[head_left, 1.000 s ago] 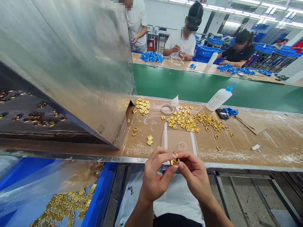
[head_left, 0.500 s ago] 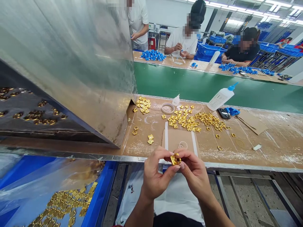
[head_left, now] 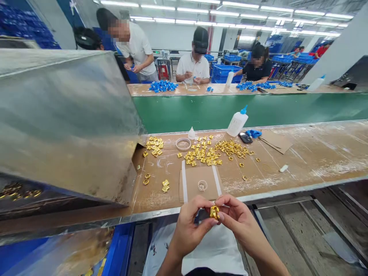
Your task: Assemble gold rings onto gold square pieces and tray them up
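In the head view, the left hand (head_left: 191, 222) and the right hand (head_left: 241, 220) meet in front of the near edge of the surface (head_left: 322, 153), above the person's lap. A small shiny gold piece (head_left: 214, 212) sits between them. The left fingers (head_left: 206, 226) are closed to a narrow pinch on its left side, and the right fingers are drawn together at its right side, so both hands have hold of it.

Just beyond the hands lies a cardboard pad (head_left: 191, 180) with two white strips (head_left: 184, 184) along its sides and a small round clear item (head_left: 202, 185) on it. Behind the pad are scattered square gold pieces (head_left: 198, 155), with a heap of gold rings (head_left: 231, 148) beside them on the right. A tape roll (head_left: 183, 144) lies near a small white nozzle (head_left: 191, 133), and a white bottle (head_left: 237, 123) with a blue tip stands tilted in the picture next to a black device (head_left: 245, 138).

A large metal housing (head_left: 66, 126) fills the left side, with a blue bin (head_left: 121, 245) below. Across a green belt (head_left: 184, 113), co-workers sit or stand by piles of blue parts (head_left: 163, 86).
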{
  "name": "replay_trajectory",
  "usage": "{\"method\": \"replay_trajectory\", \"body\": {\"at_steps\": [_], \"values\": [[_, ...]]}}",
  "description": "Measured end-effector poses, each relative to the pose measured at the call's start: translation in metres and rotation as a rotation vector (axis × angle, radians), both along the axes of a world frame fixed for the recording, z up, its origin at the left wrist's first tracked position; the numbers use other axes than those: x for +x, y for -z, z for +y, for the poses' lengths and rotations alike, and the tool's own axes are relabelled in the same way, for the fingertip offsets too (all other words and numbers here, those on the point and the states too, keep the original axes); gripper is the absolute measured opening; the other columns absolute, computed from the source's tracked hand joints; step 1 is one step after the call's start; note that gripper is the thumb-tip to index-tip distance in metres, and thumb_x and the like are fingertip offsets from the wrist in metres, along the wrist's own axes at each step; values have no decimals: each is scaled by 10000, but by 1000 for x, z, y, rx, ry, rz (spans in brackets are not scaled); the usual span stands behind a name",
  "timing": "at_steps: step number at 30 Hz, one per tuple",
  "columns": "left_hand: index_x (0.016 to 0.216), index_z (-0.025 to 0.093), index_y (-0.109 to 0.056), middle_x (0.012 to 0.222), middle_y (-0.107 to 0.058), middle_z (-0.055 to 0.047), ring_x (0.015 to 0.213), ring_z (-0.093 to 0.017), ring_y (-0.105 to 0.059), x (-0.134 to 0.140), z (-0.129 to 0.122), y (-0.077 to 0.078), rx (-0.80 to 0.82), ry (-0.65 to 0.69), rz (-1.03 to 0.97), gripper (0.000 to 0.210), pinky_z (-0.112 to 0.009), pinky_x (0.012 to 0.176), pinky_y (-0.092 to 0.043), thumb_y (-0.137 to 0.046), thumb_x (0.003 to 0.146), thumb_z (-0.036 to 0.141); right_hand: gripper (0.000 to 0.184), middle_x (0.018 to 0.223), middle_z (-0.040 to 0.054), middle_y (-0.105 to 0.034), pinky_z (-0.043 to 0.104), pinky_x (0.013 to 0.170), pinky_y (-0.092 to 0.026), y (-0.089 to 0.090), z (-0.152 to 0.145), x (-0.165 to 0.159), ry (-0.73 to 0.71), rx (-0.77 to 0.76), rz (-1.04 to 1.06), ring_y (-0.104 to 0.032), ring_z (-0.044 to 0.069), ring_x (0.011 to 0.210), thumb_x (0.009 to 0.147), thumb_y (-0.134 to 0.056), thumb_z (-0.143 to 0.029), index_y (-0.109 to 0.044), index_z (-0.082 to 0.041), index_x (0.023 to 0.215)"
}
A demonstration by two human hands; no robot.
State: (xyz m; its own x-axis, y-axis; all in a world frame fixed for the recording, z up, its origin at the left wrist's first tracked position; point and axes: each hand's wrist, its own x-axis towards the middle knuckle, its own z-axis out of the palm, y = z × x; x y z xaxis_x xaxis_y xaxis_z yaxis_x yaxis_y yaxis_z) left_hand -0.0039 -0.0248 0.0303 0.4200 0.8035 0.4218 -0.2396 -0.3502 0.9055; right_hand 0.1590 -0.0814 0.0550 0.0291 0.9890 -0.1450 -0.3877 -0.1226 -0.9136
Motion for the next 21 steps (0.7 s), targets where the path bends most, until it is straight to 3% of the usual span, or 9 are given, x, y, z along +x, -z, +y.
{"method": "replay_trajectory", "body": {"at_steps": [7,11,13,15,19,21], "values": [[1118,210,-696,870,-723,-44,769,-156,-656,15,-1,-20,127,64,220,295,-229,723,-521,-756,884,379,291,875,25,-737,267,776,-548,-7,-10,18,-1,-44,51,-699,151,821,785,-870,-413,-695,-217,911],[1123,201,-701,871,-729,-52,788,-175,-685,8,8,-32,97,16,328,304,-257,752,-551,-714,907,413,358,806,16,-725,284,724,-550,0,10,46,31,-42,-104,-688,161,755,780,-833,-506,-690,-214,930],[1091,195,-717,849,-732,-51,779,-181,-694,-3,15,-34,61,-97,401,262,-268,753,-560,-679,926,396,366,819,28,-734,293,686,-560,4,40,71,89,-11,-323,-692,171,739,791,-791,-530,-691,-203,924],[1021,189,-735,821,-736,-53,767,-193,-698,-17,21,-33,15,-231,480,239,-281,739,-566,-654,929,394,304,841,32,-740,312,708,-583,5,84,101,110,-1,-681,-706,183,765,851,-719,-483,-691,-194,939],[934,198,-752,860,-759,-63,815,-225,-712,-44,19,-26,-114,-491,580,282,-305,771,-572,-640,913,456,175,894,44,-737,321,746,-593,1,197,149,67,-43,-901,-705,179,794,903,-713,-328,-689,-158,935],[918,212,-760,866,-765,-56,816,-229,-713,-55,10,-20,-151,-630,576,319,-301,771,-571,-649,894,510,211,1016,52,-725,349,778,-604,-1,247,160,13,-89,-1016,-705,173,858,961,-685,-332,-684,-143,1055]]}}
